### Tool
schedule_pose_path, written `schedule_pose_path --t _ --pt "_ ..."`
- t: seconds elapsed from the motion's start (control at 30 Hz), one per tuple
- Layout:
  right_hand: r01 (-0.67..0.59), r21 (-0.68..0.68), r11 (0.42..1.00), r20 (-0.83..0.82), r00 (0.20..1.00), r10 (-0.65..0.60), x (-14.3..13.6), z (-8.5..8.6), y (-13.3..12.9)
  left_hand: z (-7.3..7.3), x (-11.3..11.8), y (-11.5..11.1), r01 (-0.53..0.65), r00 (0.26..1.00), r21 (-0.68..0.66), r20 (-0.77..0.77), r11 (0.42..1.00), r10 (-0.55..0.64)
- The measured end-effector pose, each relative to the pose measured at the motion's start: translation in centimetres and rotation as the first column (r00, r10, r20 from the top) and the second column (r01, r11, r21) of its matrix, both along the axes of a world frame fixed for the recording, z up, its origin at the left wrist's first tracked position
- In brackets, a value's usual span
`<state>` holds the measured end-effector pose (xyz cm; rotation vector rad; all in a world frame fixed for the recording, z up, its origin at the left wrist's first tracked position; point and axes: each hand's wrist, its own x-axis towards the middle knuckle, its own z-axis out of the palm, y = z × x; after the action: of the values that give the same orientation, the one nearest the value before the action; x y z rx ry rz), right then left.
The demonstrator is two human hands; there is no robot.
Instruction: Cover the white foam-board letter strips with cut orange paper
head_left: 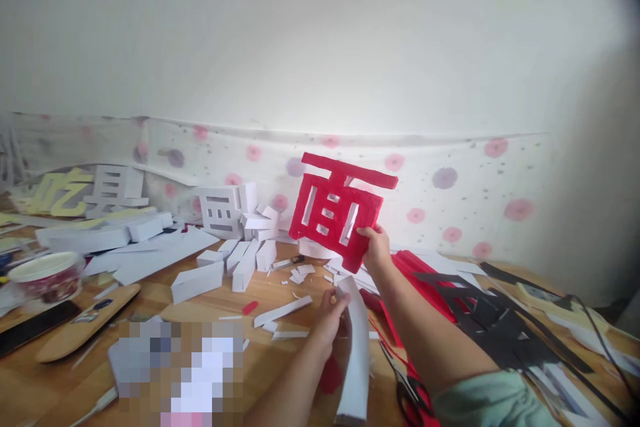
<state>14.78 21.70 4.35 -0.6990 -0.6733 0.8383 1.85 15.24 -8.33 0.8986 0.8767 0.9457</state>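
Observation:
My right hand (377,245) grips the lower right edge of a red cut-out character (327,213) and holds it up, slightly tilted, above the table. The character has several rectangular openings and a long bar across its top. Lower and to the left, my left hand (331,313) is closed on the upper end of a long, curved white strip (356,353), which hangs down toward the bottom of the view. Black-handled scissors (413,387) lie beside red material, right of the strip.
White block-like pieces (197,280) and paper scraps cover the wooden table (210,310). A bowl (47,273), a black phone (37,327) and a wooden board (90,323) lie left. Black sheets (500,327) and a cable (595,333) lie right. A patterned cloth (445,193) lines the wall.

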Motion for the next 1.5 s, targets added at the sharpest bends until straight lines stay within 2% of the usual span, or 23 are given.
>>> schedule_pose_path --t 0.1,0.27,0.4,0.5,0.73,1.03,1.2,1.3,1.5 --pt "0.02 0.006 1.0 0.014 1.0 -0.021 4.4 1.0 -0.9 0.3 -0.1 -0.1 -0.035 0.999 0.057 -0.018 0.998 0.036" --pt "0.113 0.023 0.993 0.048 0.992 -0.114 13.6 2.1 -2.3 0.5 -0.2 -0.3 -0.074 0.996 0.08 -0.035 0.994 0.077" --pt "0.223 -0.016 0.975 0.068 0.973 -0.222 19.8 1.0 -2.7 0.9 0.1 -0.5 -0.051 0.997 0.048 -0.048 0.998 0.053" --pt "0.273 -0.062 0.96 0.091 0.959 -0.267 22.6 -0.4 -2.4 1.5 0.2 -0.8 -0.032 0.998 0.019 -0.052 0.999 0.033" --pt "0.281 -0.142 0.949 0.178 0.95 -0.255 25.2 -3.2 0.3 2.1 0.3 -1.2 -0.042 0.998 0.014 -0.052 0.999 0.042" --pt "0.257 -0.233 0.938 0.243 0.949 -0.2 27.1 -5.7 4.2 2.2 0.2 -1.2 -0.05 0.996 -0.006 -0.081 0.999 0.049" --pt "0.24 -0.28 0.93 0.265 0.95 -0.165 27.4 -6.7 4.3 2.1 0.2 -1.2 -0.037 0.996 0.007 -0.08 0.999 0.037" --pt "0.261 -0.297 0.919 0.284 0.943 -0.176 27.5 -6.7 4.0 2.0 0.1 -1.1 -0.036 0.996 0.005 -0.078 0.999 0.037" --pt "0.446 -0.306 0.841 0.333 0.878 -0.345 27.8 -5.5 2.0 2.4 0.0 -1.5 -0.037 0.998 0.026 -0.047 0.999 0.038"
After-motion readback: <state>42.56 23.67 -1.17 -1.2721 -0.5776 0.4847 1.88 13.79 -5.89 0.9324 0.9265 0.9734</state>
